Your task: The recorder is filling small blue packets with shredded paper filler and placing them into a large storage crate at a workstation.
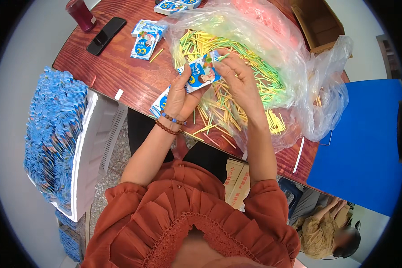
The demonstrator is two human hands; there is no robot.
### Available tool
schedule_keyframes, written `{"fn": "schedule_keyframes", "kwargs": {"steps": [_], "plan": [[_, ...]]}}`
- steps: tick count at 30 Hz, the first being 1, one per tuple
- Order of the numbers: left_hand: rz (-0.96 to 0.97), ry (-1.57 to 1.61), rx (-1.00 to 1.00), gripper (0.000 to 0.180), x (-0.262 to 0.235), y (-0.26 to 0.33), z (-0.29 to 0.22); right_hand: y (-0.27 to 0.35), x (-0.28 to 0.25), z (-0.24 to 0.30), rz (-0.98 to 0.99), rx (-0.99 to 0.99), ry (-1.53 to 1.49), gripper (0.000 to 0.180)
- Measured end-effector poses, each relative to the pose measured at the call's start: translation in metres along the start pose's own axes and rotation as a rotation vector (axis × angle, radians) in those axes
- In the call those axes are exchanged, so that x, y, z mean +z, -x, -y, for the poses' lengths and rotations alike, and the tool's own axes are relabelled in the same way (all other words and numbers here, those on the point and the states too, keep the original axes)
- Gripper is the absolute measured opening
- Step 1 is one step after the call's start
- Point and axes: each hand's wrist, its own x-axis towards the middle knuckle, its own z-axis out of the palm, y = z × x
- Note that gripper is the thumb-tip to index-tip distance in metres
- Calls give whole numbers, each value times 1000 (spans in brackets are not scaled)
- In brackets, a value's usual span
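Note:
My left hand (pixel 181 91) grips a blue-and-white printed packet (pixel 203 73) by its left part, thumb on top, tilted above the table. Close against the packet's upper right end is my right hand (pixel 241 78), its fingers drawn together; whatever is between the fingertips is too small to make out, though a bit of green shows there. Beneath both hands spreads a pile of thin yellow and green sticks (pixel 263 73) in an opened clear plastic bag (pixel 295 67). Another such packet (pixel 158 105) lies partly hidden under my left wrist.
Several packets (pixel 145 47), a black phone (pixel 106 35) and a red jar (pixel 82 18) lie toward the far left. A white crate (pixel 91 134) full of blue packets stands left. An open cardboard box (pixel 319 27) is far right, a blue panel (pixel 357 147) right. Another person (pixel 321 232) sits lower right.

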Motion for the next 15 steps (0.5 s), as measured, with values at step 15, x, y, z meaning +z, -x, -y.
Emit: {"fn": "schedule_keyframes", "kwargs": {"steps": [15], "plan": [[12,126,142,48,-18,3,-45,-32,54,21,161,-218,352,24]]}}
